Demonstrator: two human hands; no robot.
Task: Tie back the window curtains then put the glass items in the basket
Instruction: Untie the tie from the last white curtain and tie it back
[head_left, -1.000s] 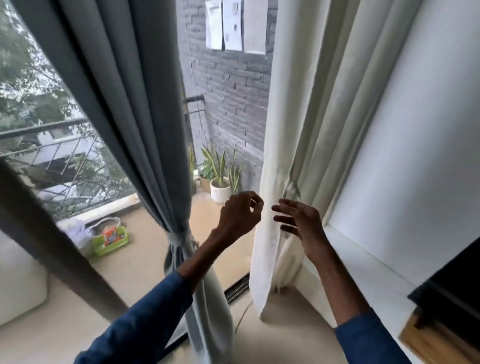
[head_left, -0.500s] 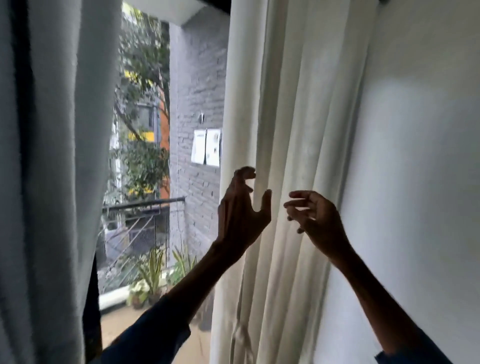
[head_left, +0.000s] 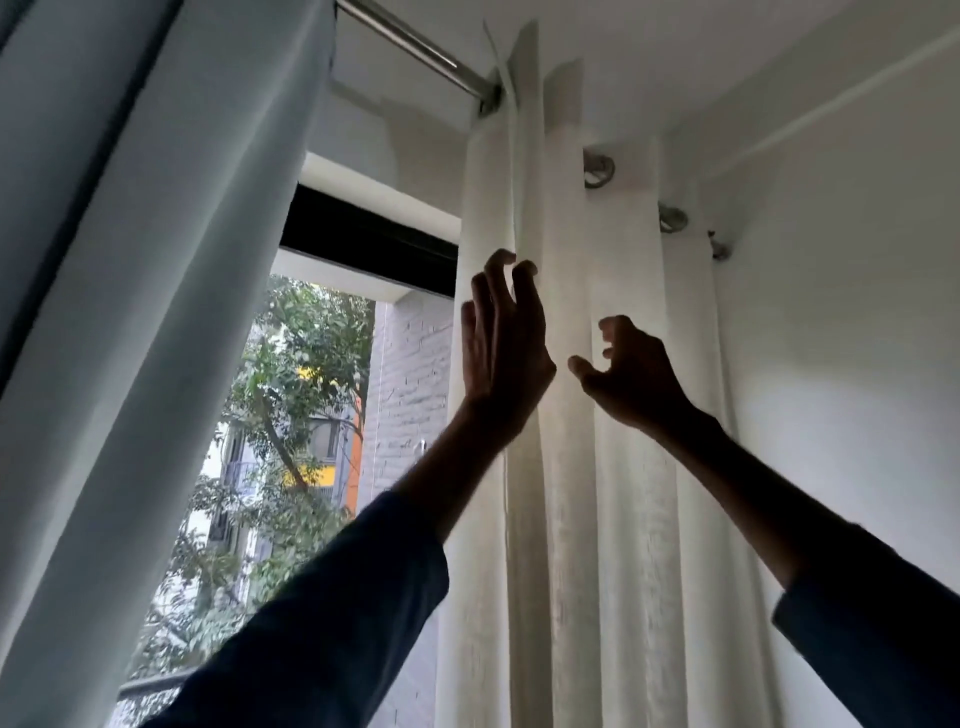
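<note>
Head view: left hand (head_left: 501, 358) and right hand (head_left: 631, 379), apart and gripping nothing, hover before the cream curtain (head_left: 571, 519) hanging right of the window (head_left: 311, 415) (soft, light cloth, probably best gathered lower down).

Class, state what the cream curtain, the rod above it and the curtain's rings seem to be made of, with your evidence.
Cream curtain: woven cloth, matt, perhaps linen or cotton; faint weave, soft folds, light showing through.
Rod: metal, brushed silver; straight tube with a dull sheen.
Rings: probably metal; grey with a slight shine.
</note>
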